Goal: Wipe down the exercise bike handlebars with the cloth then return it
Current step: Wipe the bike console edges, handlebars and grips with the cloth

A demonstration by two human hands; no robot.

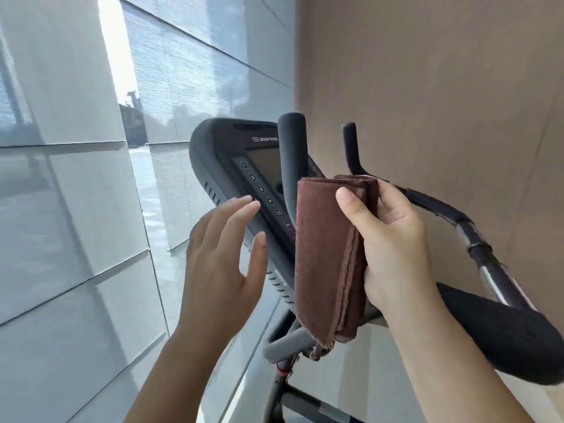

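A: Where's the folded brown terry cloth (329, 257)?
B: Pinched in the right hand (393, 239), hanging before the black foam-padded handlebars (291, 154). Looks soft, light, floppy; best gripped at its folded top.
A: Left hand (222, 264)?
B: Fingers spread, holding nothing.

L hand (219, 270), R hand (393, 248) bare; nails short, plain.

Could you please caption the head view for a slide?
Right hand grips a folded brown cloth near the handlebars; open left hand hovers by the console.

Bright daylight floods through the windows (76, 148); wide-angle edges bend.
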